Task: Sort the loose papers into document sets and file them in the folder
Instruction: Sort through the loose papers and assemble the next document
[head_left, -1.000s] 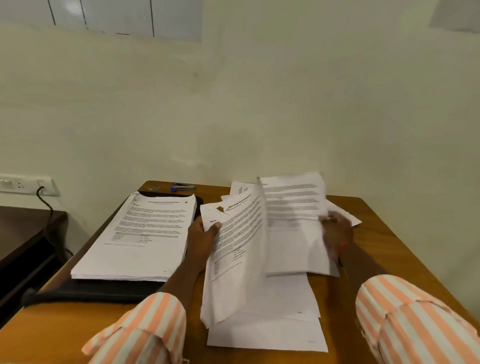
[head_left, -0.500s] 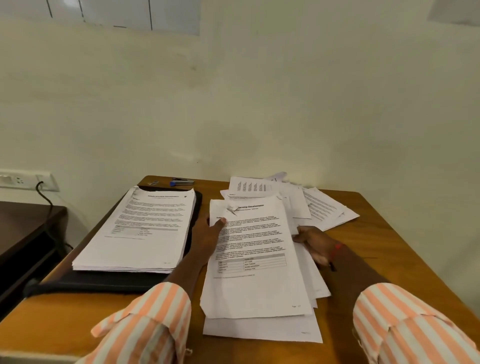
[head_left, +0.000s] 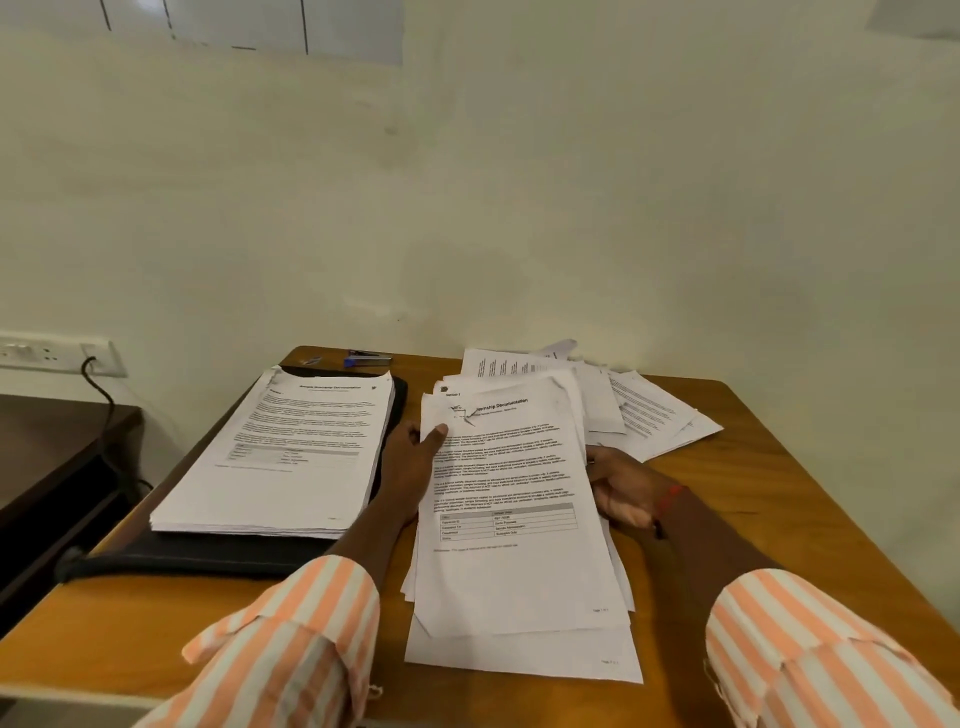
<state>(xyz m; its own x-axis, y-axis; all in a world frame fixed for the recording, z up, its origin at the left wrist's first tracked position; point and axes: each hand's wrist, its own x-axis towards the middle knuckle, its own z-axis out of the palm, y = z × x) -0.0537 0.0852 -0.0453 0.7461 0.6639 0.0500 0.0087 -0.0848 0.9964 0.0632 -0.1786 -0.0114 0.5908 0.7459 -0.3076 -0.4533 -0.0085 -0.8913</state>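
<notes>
Loose papers (head_left: 514, 519), untidy printed pile, left fingers (head_left: 436, 431) pinching its edge, right fingers (head_left: 605, 460) apparently slipped beneath, grip unclear

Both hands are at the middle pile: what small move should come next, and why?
Probably lift the top document off the middle pile and carry it left onto the sorted stack on the black folder. The left hand pinches its left edge, thumb on top; the right hand sits at its right edge, fingers hidden beneath.

Cream wall (head_left: 571, 182), wooden table (head_left: 779, 493), dark side desk (head_left: 47, 447), wall socket (head_left: 52, 353)
</notes>
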